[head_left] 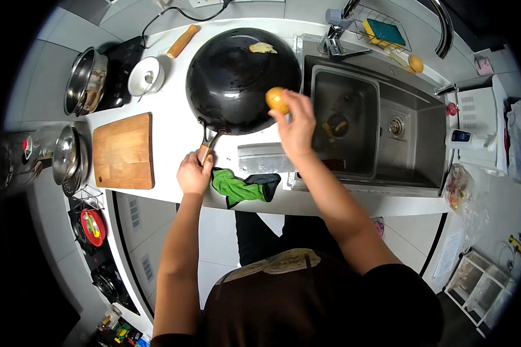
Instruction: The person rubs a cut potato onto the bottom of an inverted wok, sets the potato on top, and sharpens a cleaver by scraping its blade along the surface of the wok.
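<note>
A black wok [231, 75] lies upside down on the worktop [171, 118], left of the sink [408, 107]. It looks heavy, hard and slippery; its handle [204, 152], held tight in the left hand's [194, 173] grip, seems best. The right hand [298, 124] pinches a round yellow thing [276, 99].

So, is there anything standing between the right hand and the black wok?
Yes: a round yellowish item, held by the right hand at the right side of the black wok. Nothing else visible stands between them.
</note>
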The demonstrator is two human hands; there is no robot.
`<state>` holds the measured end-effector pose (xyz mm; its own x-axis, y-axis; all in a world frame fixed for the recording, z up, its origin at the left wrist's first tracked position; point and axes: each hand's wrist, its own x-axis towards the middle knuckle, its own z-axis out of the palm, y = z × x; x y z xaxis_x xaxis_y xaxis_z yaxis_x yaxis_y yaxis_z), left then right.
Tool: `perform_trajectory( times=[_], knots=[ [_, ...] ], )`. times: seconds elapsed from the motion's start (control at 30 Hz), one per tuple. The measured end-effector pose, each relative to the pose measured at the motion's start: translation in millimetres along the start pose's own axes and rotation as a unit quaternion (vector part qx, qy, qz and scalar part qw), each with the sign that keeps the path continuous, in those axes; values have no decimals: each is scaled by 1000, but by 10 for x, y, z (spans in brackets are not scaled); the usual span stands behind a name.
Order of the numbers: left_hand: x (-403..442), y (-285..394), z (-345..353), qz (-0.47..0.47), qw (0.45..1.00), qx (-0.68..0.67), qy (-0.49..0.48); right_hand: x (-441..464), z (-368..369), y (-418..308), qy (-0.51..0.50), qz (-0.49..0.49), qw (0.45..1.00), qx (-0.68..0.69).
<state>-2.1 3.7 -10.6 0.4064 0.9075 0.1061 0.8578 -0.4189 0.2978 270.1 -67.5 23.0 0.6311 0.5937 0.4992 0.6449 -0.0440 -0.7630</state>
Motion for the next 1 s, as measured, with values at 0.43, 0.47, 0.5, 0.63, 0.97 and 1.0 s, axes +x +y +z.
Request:
perform_trajectory(
  times=[0.43, 0.47, 0.5, 0.63, 0.97, 1.0],
  knots=[
    [16, 52, -39, -6, 1000, 11, -9, 66, 20, -186, -80, -130, 988, 8],
    [16, 60, -50, -12, 1000, 8, -15, 197, 47, -139, -34, -103, 994, 19],
    [2, 58, -66, -19, 1000, 4, -21, 315, 49, -58, 11, -74, 997, 29],
    [44, 40, -35, -9, 1000, 0, -4, 84, -38, 113, 27, 34, 999, 10],
    [7, 57, -60, -14, 1000, 0, -12, 82, -7, 140, 35, 36, 999, -1],
    [19, 57, -71, -21, 999, 8, -31, -14, -20, 24, -20, -25, 999, 11]
  ],
)
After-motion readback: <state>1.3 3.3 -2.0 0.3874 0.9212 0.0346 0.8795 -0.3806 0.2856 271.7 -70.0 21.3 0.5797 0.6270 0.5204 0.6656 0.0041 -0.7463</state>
